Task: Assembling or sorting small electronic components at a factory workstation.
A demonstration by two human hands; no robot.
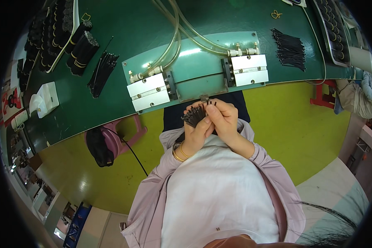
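My left hand point(195, 135) is wrapped round a bundle of short thin black wires point(193, 116), their ends fanning out at the front. Close against it, my right hand point(225, 122) is closed, thumb and fingers pinching a few black wire pieces whose dark tips stick out past the fingertips. How far those pieces reach inside the hand is hidden. Just beyond both hands is the front edge of a green metal plate point(194, 62), with a small metal block point(204, 98) at its edge. Two silver pneumatic cylinders point(149, 93) point(249, 70) are mounted on the plate, facing each other across a gap.
Clear air hoses point(175, 29) run back from the cylinders. A loose pile of black wires point(289, 49) lies right, another point(102, 74) left beside tied bundles point(82, 53). A tray of bundles point(330, 33) stands far right, a white dispenser point(45, 100) left. A pink stool point(115, 138) is below.
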